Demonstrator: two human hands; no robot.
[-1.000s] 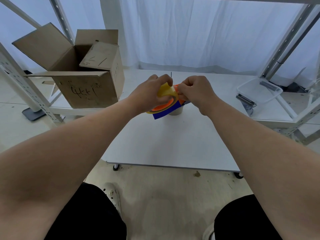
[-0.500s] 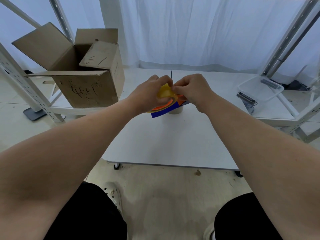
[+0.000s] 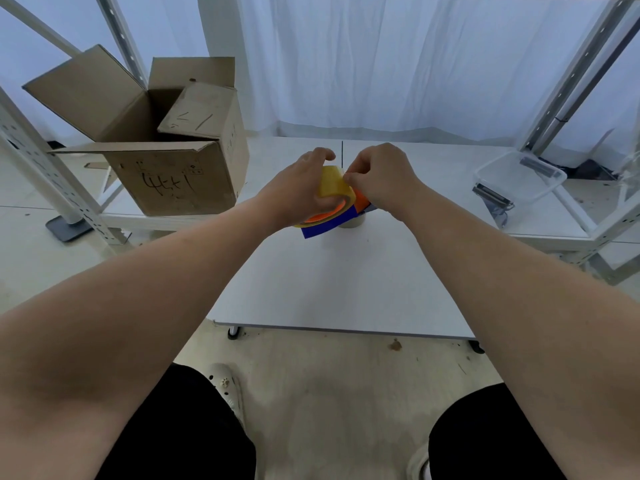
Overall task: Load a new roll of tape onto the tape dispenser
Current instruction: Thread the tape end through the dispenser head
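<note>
Tape roll [image 3: 334, 183], tilted, face toward viewer

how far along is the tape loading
Done: the roll looks seated on the dispenser. In hand: the left hand grips the roll while the right hand pinches at its top edge, probably finding the tape end. Left: pulling that end out and threading it to the cutter, hidden here.

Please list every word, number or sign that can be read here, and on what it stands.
"4tt1", handwritten, reading uncertain: front of cardboard box.
Small printed marks on the box: too small to read.
Strokes on its flap: no word.
Tape roll: no text visible.
</note>
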